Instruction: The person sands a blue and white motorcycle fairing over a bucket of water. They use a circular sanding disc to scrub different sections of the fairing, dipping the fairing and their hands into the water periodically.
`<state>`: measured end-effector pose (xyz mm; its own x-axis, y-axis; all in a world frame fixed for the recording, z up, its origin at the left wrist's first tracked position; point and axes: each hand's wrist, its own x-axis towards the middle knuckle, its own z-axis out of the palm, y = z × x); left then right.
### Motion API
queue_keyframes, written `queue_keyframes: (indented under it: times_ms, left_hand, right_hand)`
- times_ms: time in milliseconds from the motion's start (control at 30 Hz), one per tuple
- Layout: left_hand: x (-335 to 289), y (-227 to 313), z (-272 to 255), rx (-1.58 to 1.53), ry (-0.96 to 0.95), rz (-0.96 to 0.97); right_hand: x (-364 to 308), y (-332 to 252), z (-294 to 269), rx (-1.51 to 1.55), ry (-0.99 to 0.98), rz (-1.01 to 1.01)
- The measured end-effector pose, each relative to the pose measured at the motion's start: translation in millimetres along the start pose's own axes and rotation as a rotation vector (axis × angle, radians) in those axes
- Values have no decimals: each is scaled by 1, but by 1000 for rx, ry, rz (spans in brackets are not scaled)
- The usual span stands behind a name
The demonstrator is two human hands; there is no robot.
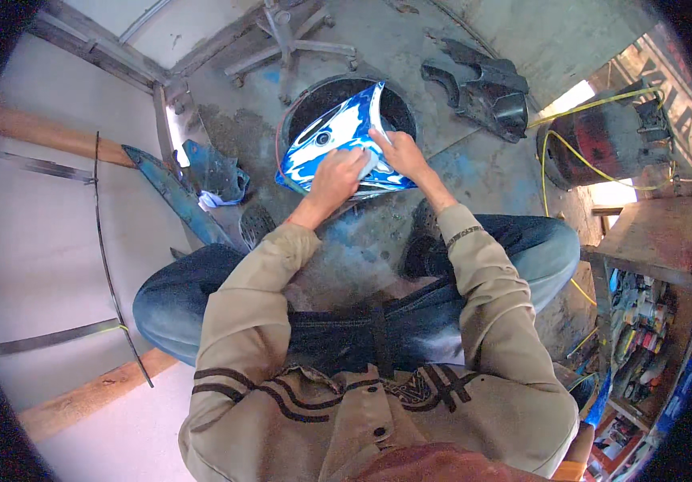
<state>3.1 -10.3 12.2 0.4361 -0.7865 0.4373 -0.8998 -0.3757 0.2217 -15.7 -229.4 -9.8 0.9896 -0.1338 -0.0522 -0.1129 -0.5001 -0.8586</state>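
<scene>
Above a black tub [402, 111], the person's right grip [405, 154] is clamped on the edge of a panel [346, 120]; the left grip [338, 175] curls against it, its hold impossible to tell. Pointed and curved, the panel is swirled blue and white, with a round dark spot.

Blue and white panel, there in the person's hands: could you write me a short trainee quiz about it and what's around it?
1. Multiple choice: where are the left hand and right hand?
A) both on the knees
B) both at the blue and white panel
C) one at the panel, one flat on the floor
2. True or false: the wheeled base stands nearer the person than the panel does.
3. Fill in: in this view, the panel partly covers a round black ____.

Key:
1. B
2. False; it stands beyond the panel.
3. tub
</scene>
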Motion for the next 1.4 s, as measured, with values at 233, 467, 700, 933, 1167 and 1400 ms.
queue_keyframes:
  times_ms: [233, 467, 700, 933, 1167, 1400]
  left_hand:
    - [5, 4, -6, -3, -53, -15]
    - [6, 4, 0, -18, 53, -54]
    - [4, 17, 5, 40, 72, -95]
    - [12, 20, 8, 46, 150, -156]
    - [15, 16, 3, 39, 142, -131]
    - [7, 24, 3, -7, 95, -175]
  right_hand:
    - [0, 4, -1, 16, 1, 8]
    - [1, 7, 1, 0, 25, -23]
    - [-2, 2, 1, 24, 37, -13]
    - [2, 4, -3, -2, -32, 4]
    - [2, 2, 0, 34, -7, -15]
    - [1, 5, -4, 2, -25, 17]
